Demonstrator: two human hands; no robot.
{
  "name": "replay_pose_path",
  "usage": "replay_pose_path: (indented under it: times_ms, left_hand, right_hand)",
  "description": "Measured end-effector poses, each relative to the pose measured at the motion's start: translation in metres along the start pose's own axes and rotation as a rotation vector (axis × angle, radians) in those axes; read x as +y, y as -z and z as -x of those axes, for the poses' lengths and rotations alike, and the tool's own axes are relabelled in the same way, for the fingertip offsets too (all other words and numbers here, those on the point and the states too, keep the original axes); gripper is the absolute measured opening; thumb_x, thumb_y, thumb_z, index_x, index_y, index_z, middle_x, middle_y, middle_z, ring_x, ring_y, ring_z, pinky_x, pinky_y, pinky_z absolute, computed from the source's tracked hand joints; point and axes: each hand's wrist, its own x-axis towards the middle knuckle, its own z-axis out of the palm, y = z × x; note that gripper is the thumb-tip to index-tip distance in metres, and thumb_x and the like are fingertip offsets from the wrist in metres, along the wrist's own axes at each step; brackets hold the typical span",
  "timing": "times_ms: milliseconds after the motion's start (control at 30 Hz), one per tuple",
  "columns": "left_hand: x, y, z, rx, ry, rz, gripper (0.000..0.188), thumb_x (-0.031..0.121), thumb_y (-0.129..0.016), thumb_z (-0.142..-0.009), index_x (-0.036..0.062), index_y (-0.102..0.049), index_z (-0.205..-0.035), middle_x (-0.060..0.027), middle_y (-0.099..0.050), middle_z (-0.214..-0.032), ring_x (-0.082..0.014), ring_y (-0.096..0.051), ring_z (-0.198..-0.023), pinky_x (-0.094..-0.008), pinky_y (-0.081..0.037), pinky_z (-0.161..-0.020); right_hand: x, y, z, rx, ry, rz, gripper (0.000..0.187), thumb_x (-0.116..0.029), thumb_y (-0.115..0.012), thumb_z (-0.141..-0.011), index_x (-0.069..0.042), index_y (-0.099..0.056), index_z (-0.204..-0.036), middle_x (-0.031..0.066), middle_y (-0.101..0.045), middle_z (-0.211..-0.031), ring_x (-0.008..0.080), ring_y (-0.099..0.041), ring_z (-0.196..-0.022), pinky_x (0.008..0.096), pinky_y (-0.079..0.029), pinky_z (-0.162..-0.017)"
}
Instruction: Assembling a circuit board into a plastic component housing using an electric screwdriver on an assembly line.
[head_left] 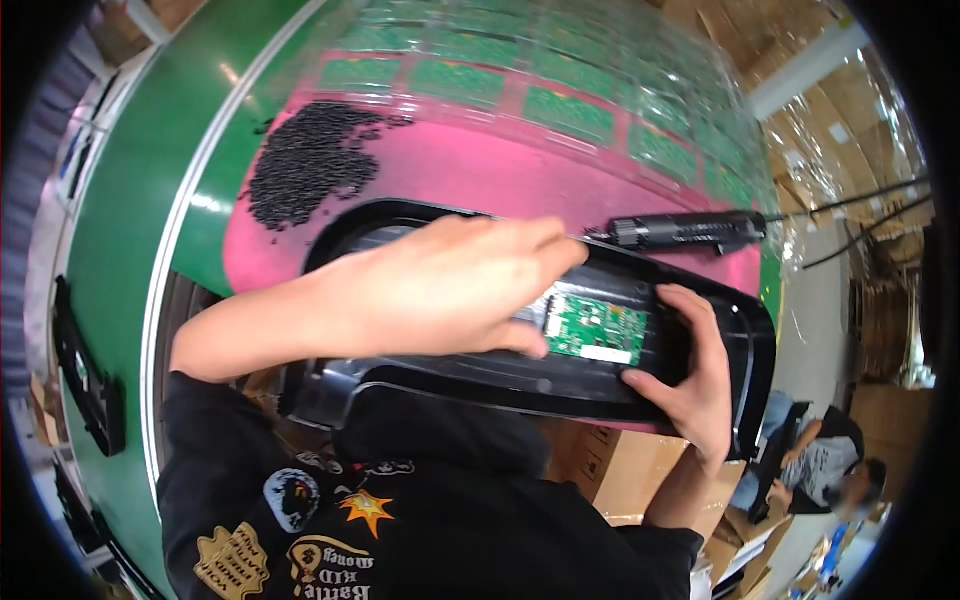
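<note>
A green circuit board (597,328), with a white strip along its near edge, lies inside a long black plastic housing (470,385). My left hand (470,280) reaches across the housing from the left, slightly blurred. Its fingers are bent and its thumb stands apart from them at the board's left end; I cannot tell whether it touches the board. At the board's right end is my right hand (697,375), its thumb and fingers spread around that end without closing on it. A black electric screwdriver (685,231) lies just beyond the housing's far rim.
A pink mat (450,160) covers part of the green bench (130,220). Black screws (312,160) form a pile at its far left. Clear plastic trays (570,110) of green boards stand behind. Another person (825,455) sits at the far right near cardboard boxes (650,460).
</note>
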Motion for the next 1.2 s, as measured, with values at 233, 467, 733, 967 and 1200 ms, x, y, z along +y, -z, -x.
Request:
replay_pose_path:
  times_ms: [233, 467, 733, 967, 1200]
  left_hand:
    - [-0.073, 0.048, 0.051, 0.521, 0.171, -0.253, 0.022, 0.001, -0.069, -0.078, -0.0033, -0.064, -0.099, -0.0154, -0.066, -0.089, -0.0308, -0.066, -0.082, -0.0366, -0.053, -0.075]
    - [-0.106, 0.032, 0.077, 0.375, 0.179, -0.277, 0.028, -0.004, -0.067, -0.074, -0.0003, -0.061, -0.101, -0.015, -0.059, -0.095, -0.0373, -0.061, -0.093, -0.0427, -0.05, -0.08]
    - [-0.11, 0.033, 0.07, 0.394, 0.23, -0.222, 0.012, -0.003, -0.064, -0.077, -0.0031, -0.062, -0.088, -0.0165, -0.06, -0.086, -0.0376, -0.06, -0.087, -0.0441, -0.047, -0.076]
    - [-0.111, 0.033, 0.064, 0.524, 0.174, -0.234, 0.009, -0.004, -0.061, -0.081, -0.0046, -0.06, -0.09, -0.0172, -0.061, -0.087, -0.035, -0.061, -0.084, -0.0411, -0.048, -0.072]
    - [-0.041, 0.04, 0.027, 0.527, -0.042, 0.2, 0.014, -0.001, -0.068, -0.08, -0.0037, -0.063, -0.093, -0.0107, -0.065, -0.086, -0.0201, -0.065, -0.079, -0.0302, -0.052, -0.072]
  right_hand:
    - [-0.006, 0.04, -0.003, 0.323, -0.108, 0.041, 0.054, -0.002, -0.069, -0.077, -0.002, -0.052, -0.128, 0.0023, -0.051, -0.116, 0.0144, -0.045, -0.097, 0.0242, -0.035, -0.088]
    - [0.044, 0.1, -0.058, 0.08, -0.331, 0.223, 0.05, -0.021, -0.058, -0.098, -0.016, -0.041, -0.144, 0.0048, -0.061, -0.101, 0.0111, -0.05, -0.09, 0.0268, -0.043, -0.082]
    - [0.014, 0.053, -0.101, 0.555, 0.004, -0.314, 0.054, -0.008, -0.067, -0.092, -0.007, -0.034, -0.134, 0.0122, -0.056, -0.111, 0.0159, -0.06, -0.1, 0.0264, -0.052, -0.078]
    - [-0.031, -0.004, -0.111, 0.16, -0.04, -1.04, 0.04, -0.022, -0.062, -0.096, -0.003, -0.044, -0.126, 0.0102, -0.06, -0.1, 0.0222, -0.057, -0.1, 0.0408, -0.046, -0.091]
    - [-0.075, 0.003, -0.091, 0.314, 0.224, -1.412, 0.042, -0.042, -0.055, -0.097, -0.006, -0.052, -0.117, 0.0007, -0.048, -0.08, 0.0148, -0.047, -0.08, 0.0424, -0.038, -0.091]
